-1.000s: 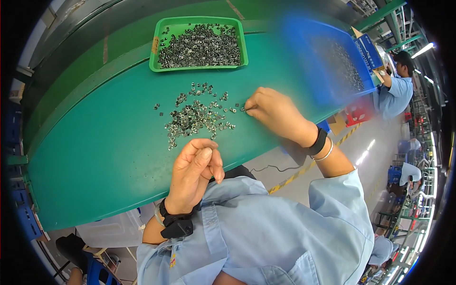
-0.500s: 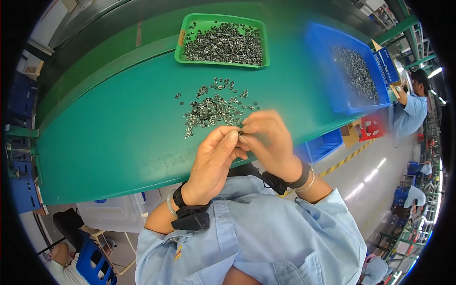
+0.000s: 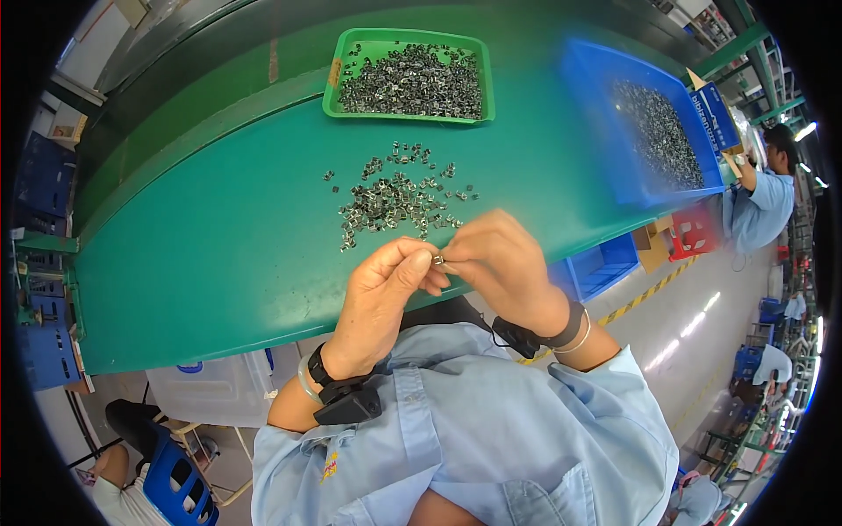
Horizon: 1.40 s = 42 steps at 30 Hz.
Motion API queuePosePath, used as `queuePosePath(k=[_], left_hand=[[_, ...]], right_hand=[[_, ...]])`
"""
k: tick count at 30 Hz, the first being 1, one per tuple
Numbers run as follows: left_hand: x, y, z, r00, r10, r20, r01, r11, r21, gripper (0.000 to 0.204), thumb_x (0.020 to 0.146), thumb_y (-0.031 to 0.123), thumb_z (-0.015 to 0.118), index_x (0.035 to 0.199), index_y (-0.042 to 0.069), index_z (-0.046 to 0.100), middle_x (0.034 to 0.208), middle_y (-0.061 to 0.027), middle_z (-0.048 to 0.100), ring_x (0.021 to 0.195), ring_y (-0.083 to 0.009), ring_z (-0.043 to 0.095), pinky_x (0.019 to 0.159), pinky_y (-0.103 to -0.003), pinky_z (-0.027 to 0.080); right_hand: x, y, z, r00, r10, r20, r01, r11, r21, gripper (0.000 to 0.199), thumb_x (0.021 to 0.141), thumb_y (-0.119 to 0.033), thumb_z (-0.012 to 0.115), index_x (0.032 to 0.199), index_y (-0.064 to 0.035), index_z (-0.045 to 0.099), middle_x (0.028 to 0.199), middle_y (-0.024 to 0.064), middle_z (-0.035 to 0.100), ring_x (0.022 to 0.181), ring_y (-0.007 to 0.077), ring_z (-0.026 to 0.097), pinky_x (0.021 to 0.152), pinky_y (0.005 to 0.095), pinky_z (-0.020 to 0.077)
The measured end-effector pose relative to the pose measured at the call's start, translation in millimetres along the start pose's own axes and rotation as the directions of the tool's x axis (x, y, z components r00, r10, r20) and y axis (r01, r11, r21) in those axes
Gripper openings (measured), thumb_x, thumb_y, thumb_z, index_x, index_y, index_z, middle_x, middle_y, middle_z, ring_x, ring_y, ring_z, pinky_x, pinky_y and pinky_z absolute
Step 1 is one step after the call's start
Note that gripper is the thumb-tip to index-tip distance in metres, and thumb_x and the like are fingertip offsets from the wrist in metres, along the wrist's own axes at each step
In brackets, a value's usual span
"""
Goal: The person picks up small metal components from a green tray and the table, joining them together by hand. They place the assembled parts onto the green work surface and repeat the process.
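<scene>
My left hand pinches a small black and silver metal part between thumb and forefinger, above the near edge of the green table. The fingertips of my right hand are closed at the same part from the right side, slightly blurred. Just beyond both hands lies a loose pile of similar small metal parts, spread over the table top. What the right fingers grip on the part is too small to make out.
A green tray full of such parts stands at the far side. At the right, a blue bin holds many more. Below the table's right edge are an empty blue crate and a red stool. A co-worker is at the far right.
Both hands have shifted slightly toward me with the part between them. The right fingers have turned a little, and the silver part shows more between the fingertips.
</scene>
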<state>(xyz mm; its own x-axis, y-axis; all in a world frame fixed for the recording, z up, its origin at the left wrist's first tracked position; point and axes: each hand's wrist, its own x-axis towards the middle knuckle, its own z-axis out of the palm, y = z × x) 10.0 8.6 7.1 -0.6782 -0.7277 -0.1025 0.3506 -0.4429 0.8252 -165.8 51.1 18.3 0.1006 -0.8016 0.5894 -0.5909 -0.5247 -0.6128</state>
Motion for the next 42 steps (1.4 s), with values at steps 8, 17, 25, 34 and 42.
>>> queuePosePath(k=[8,17,25,34,42], left_hand=[[0.4,-4.8,5.3,1.0,-0.004,-0.024,0.002,0.996,-0.087,0.019,0.094,0.019,0.052,0.102,0.001,0.053,0.089,-0.0094,0.061,0.08,-0.0162,0.058,0.073,-0.03,0.048],[1.0,-11.1,1.0,0.997,-0.007,0.077,0.026,0.969,-0.245,0.012,0.092,0.015,0.056,0.096,0.003,0.054,0.091,-0.0081,0.062,0.081,-0.0151,0.058,0.073,-0.029,0.048],[3.4,-20.9,1.9,0.981,0.057,0.186,0.032,0.896,-0.442,0.011,0.091,0.015,0.057,0.091,0.005,0.054,0.092,-0.0084,0.062,0.078,-0.0145,0.057,0.071,-0.03,0.047],[4.6,-15.6,4.4,0.992,-0.059,0.11,0.089,0.952,-0.291,0.016,0.09,0.022,0.059,0.09,0.007,0.052,0.084,-0.0044,0.056,0.072,-0.0149,0.055,0.064,-0.031,0.044],[-1.6,-9.7,5.8,0.997,-0.06,0.041,0.067,0.977,-0.201,0.02,0.093,0.025,0.055,0.093,0.005,0.053,0.085,-0.0061,0.057,0.069,-0.0165,0.056,0.062,-0.033,0.046]], right_hand=[[-2.5,2.7,3.9,0.998,-0.058,-0.037,0.057,0.998,-0.026,0.022,0.07,0.002,0.069,0.088,-0.0059,0.06,0.087,0.0066,0.059,0.075,0.0245,0.057,0.064,0.0326,0.0451],[-10.3,-4.5,6.9,0.996,0.043,-0.081,-0.03,0.988,0.153,0.018,0.075,0.002,0.066,0.091,-0.0049,0.06,0.088,0.0068,0.059,0.077,0.0225,0.057,0.065,0.0319,0.0453],[-13.0,-6.6,5.9,0.994,0.11,-0.016,-0.1,0.952,0.291,0.019,0.077,0.002,0.066,0.094,-0.0047,0.061,0.089,0.0065,0.06,0.081,0.021,0.057,0.069,0.0311,0.046],[-10.6,-4.2,2.4,0.993,0.115,-0.024,-0.106,0.965,0.239,0.02,0.075,0.001,0.067,0.093,-0.0054,0.061,0.088,0.0063,0.06,0.08,0.0212,0.058,0.068,0.0313,0.0462],[-12.0,-0.7,3.0,0.995,0.095,-0.011,-0.09,0.971,0.223,0.018,0.075,0.0,0.068,0.09,-0.006,0.06,0.084,0.0062,0.06,0.077,0.021,0.058,0.066,0.0311,0.0466]])
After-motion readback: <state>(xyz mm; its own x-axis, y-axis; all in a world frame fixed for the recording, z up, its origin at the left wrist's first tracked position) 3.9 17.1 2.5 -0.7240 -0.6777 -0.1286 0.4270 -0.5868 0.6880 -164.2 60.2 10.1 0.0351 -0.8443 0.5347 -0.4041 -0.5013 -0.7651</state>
